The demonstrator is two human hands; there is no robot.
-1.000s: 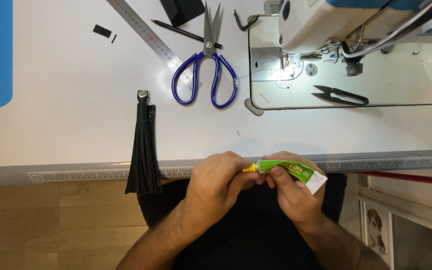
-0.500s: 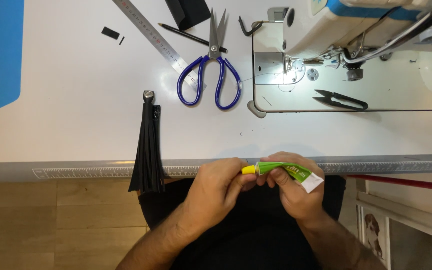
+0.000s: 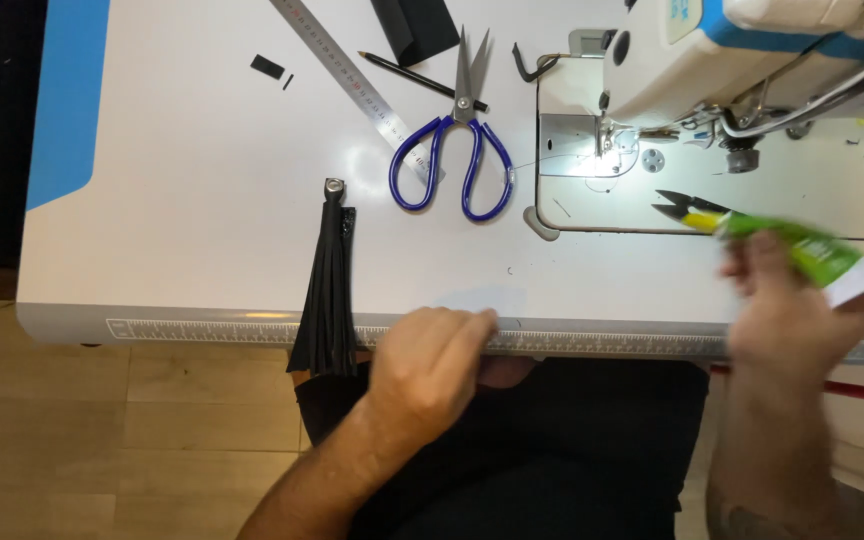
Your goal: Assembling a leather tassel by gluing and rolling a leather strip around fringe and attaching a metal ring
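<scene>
The right hand (image 3: 797, 320) is closed around a green glue tube (image 3: 802, 250), fingers wrapped about its lower half and the thumb side facing the table edge; the hand and the tube are blurred, so the exact placing of each finger cannot be told; the tube sits over the right part of the white table (image 3: 202, 200), just in front of the sewing machine's bed and well apart from the left hand; its long axis runs on a slant, the yellow nozzle end pointing up and to the left toward the small black thread snips (image 3: 687, 207), the flat white crimped end pointing down and to the right past the knuckles; the body is bright green, the tip yellow, the tail pale and flattened; the left hand (image 3: 432, 365) lies at the near edge of the table, fingers loosely curled and close together, fingertips resting on the edge rail with its printed scale; whether it pinches anything under the fingers cannot be told; to its left a black leather tassel (image 3: 327, 290) with a metal cap lies lengthwise, cap away from the person and fringe hanging over the edge; further up lie blue-handled scissors (image 3: 457, 150), blades pointing away, a steel ruler (image 3: 352, 85) on a diagonal, and a black pencil (image 3: 417, 78); the white sewing machine (image 3: 752, 50) stands at the upper right.
</scene>
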